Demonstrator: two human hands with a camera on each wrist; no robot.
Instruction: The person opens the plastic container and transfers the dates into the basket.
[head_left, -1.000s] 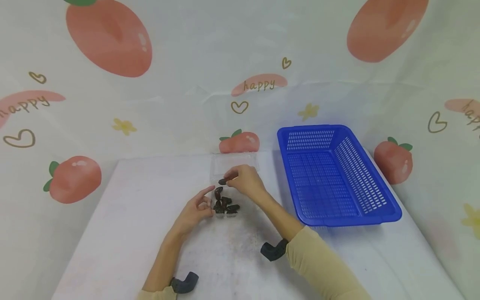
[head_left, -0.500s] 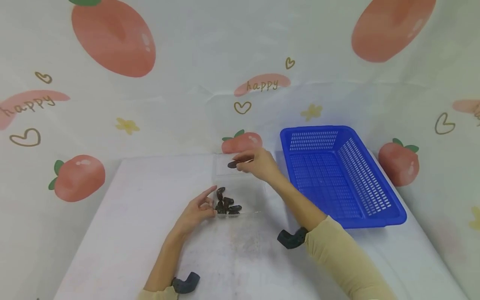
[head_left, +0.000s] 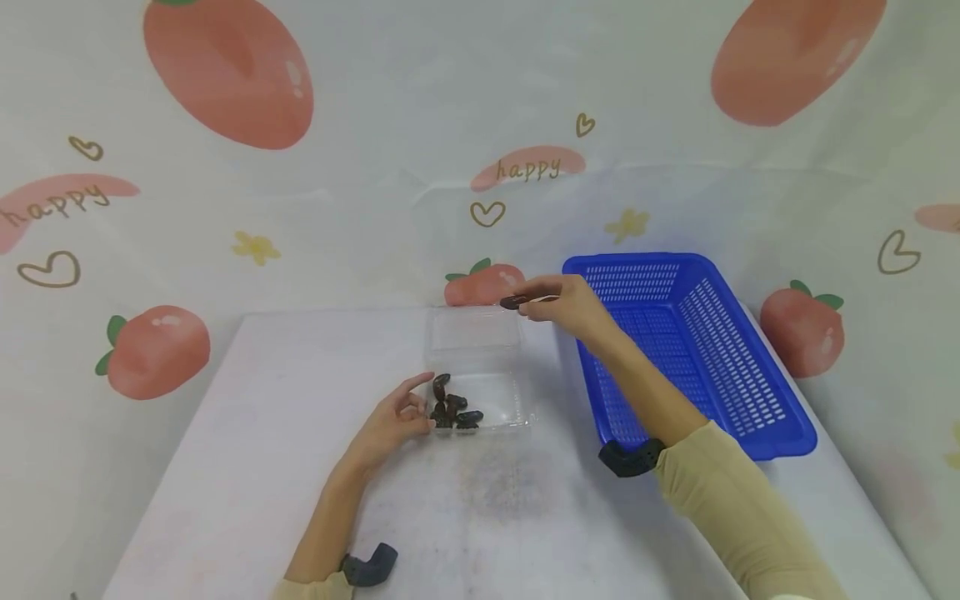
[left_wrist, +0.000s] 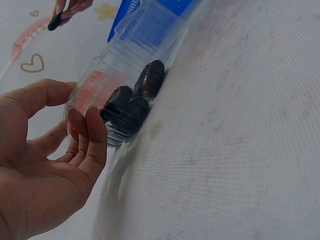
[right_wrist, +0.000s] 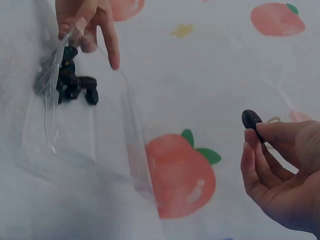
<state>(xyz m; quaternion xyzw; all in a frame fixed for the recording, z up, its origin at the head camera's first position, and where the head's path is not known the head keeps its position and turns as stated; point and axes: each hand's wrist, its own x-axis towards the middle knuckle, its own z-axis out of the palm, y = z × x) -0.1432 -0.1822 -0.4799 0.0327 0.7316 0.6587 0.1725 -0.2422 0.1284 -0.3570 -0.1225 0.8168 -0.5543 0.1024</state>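
Dark fruit (head_left: 512, 302), pinched by the right hand (head_left: 566, 306), may drop if the pinch slips; left hand (head_left: 390, 427) grips the clear box (head_left: 499, 402), which may tip if tugged.

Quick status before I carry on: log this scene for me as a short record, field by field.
Left hand: holds the left side of the clear plastic container
Right hand: pinches one dark date-like fruit in the air
Lid: open, on the container's far side
Contents: several similar fruits, bunched toward the left
Blue plastic basket: right of the container, perforated walls
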